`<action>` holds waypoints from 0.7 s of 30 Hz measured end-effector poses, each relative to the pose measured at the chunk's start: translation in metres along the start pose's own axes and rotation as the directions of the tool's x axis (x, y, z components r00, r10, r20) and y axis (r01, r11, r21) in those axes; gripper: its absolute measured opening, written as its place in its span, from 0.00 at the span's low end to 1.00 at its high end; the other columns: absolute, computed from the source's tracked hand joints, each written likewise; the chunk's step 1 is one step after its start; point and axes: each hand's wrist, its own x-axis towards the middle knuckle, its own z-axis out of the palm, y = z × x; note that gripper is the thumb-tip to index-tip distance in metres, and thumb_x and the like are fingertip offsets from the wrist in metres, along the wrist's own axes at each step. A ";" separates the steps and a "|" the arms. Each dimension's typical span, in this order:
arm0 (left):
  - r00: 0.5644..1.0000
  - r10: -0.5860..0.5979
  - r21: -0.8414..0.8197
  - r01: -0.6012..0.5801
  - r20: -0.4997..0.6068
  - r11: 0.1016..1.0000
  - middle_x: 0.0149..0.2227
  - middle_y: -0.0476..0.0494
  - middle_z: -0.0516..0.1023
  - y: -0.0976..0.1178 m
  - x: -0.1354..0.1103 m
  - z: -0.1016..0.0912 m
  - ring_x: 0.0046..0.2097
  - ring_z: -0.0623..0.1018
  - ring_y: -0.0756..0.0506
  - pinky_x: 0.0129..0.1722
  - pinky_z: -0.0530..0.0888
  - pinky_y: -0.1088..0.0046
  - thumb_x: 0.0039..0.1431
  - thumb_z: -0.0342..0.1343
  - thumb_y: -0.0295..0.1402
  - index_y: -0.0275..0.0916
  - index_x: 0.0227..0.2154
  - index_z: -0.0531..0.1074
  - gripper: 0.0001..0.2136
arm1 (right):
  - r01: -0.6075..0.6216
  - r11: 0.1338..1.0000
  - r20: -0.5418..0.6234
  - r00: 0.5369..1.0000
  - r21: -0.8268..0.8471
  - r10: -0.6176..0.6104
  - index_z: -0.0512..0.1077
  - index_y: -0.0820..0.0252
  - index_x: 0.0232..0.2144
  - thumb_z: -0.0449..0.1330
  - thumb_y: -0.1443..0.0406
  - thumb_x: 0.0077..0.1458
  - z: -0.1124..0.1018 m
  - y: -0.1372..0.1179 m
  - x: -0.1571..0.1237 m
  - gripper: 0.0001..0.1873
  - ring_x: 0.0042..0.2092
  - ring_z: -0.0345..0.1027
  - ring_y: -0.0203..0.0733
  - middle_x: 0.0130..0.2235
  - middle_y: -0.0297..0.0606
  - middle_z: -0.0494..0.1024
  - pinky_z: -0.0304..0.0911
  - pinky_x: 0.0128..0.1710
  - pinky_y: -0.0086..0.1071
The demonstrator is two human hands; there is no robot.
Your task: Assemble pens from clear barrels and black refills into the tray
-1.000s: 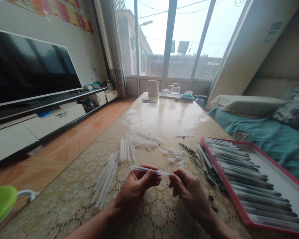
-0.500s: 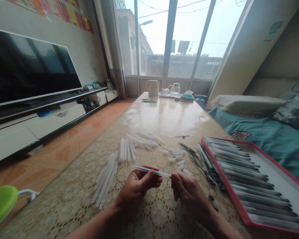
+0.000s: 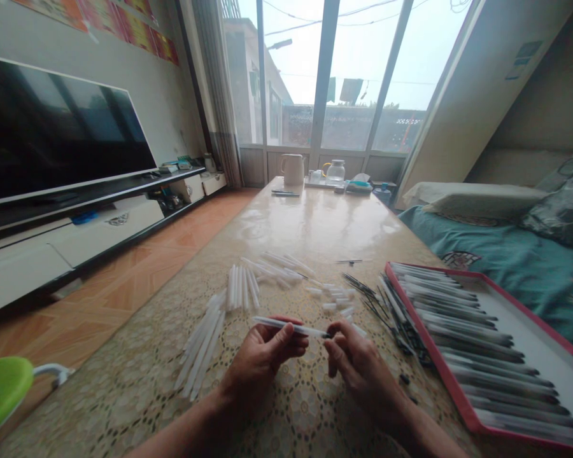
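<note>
A white translucent pen [image 3: 286,326] lies across the space between my hands, its black tip pointing right. My left hand [image 3: 267,353] is closed around the barrel, thumb on top and fingers beneath. At the black end, the thumb and forefinger of my right hand [image 3: 356,356] pinch the tip. Left of my hands are loose white pen barrels [image 3: 203,350], with more barrels [image 3: 242,286] just beyond. Short white caps [image 3: 334,294] are scattered past my right hand. Thin dark refills [image 3: 367,292] lie next to them.
A red-rimmed tray [image 3: 530,305] on the right holds a row of pens with dark ends. Small black pieces [image 3: 404,379] lie near my right wrist. A pitcher [image 3: 293,169] and a glass jug [image 3: 335,172] stand at the table's far end. A green stool [image 3: 4,388] is at left.
My right hand's fingers have shifted and loosened slightly, and the pen's black tip now shows between them. The left hand and the pen have hardly moved.
</note>
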 end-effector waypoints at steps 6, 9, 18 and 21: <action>1.000 0.000 0.023 0.000 0.012 1.000 0.26 0.42 0.80 0.000 -0.001 0.001 0.29 0.79 0.48 0.32 0.74 0.74 0.48 0.62 0.32 0.32 0.31 0.75 0.08 | 0.002 1.000 0.030 1.000 0.005 -0.002 0.60 0.57 0.23 0.39 0.54 0.62 -0.001 0.001 0.000 0.21 0.22 0.65 0.35 0.18 0.31 0.70 0.57 0.26 0.27; 1.000 0.001 0.007 -0.001 0.002 1.000 0.27 0.42 0.81 0.001 -0.001 0.002 0.30 0.79 0.48 0.32 0.74 0.74 0.47 0.63 0.32 0.33 0.31 0.75 0.09 | -0.012 1.000 0.036 0.999 -0.001 0.012 0.62 0.58 0.32 0.43 0.54 0.61 -0.003 0.000 0.000 0.16 0.23 0.66 0.35 0.19 0.30 0.71 0.57 0.25 0.27; 1.000 -0.002 0.036 0.001 0.018 0.999 0.26 0.41 0.80 0.000 -0.001 0.001 0.30 0.79 0.48 0.32 0.74 0.73 0.49 0.62 0.32 0.32 0.32 0.75 0.09 | 0.007 1.000 0.014 1.000 0.011 -0.007 0.62 0.57 0.28 0.41 0.53 0.61 -0.003 -0.001 0.000 0.19 0.23 0.65 0.35 0.19 0.30 0.71 0.57 0.25 0.27; 1.000 0.003 0.035 -0.003 0.007 0.999 0.27 0.41 0.80 0.001 -0.002 0.001 0.30 0.79 0.47 0.33 0.74 0.73 0.48 0.62 0.33 0.33 0.32 0.75 0.09 | 0.000 1.000 0.008 1.000 0.000 0.000 0.62 0.57 0.32 0.42 0.53 0.60 -0.004 -0.003 -0.001 0.17 0.22 0.65 0.35 0.20 0.29 0.72 0.56 0.24 0.27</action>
